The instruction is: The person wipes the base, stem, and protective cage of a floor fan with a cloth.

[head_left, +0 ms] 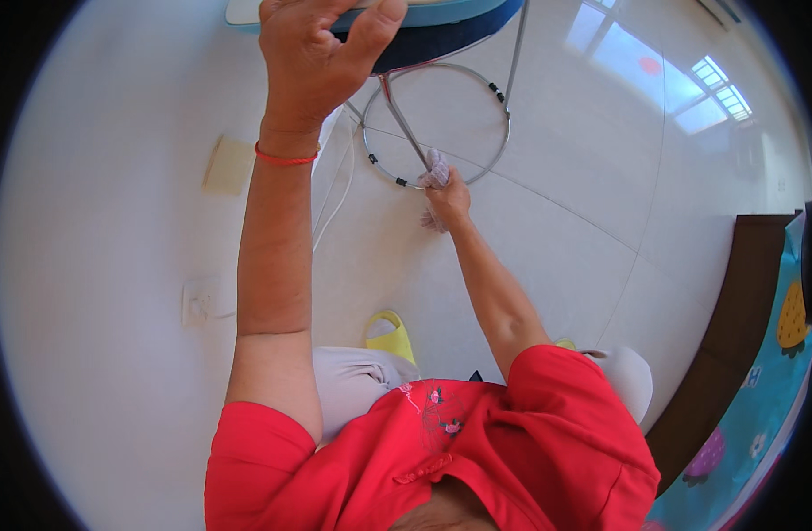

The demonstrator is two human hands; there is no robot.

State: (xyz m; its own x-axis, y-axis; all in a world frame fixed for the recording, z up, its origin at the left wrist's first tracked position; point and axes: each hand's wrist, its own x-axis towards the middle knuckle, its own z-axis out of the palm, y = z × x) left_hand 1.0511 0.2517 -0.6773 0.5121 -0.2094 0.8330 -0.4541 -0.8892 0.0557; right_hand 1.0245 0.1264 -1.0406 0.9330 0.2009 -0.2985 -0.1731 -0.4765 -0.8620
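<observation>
My left hand is raised at the top edge, over the light-blue rim of a seat or small tabletop with a dark underside. Its fingertips are cut off, so whether it grips the rim is unclear. Lower down, my right hand clutches a pale, crumpled cloth. The cloth is bunched at the lower part of a metal leg, close to the metal ring that joins the legs. Part of the cloth hangs below my fist.
A white cord runs beside the left wall, which has a socket with a plug and a yellowish plate. My yellow slipper is on the tiled floor. At right stands a dark wooden edge beside blue patterned fabric.
</observation>
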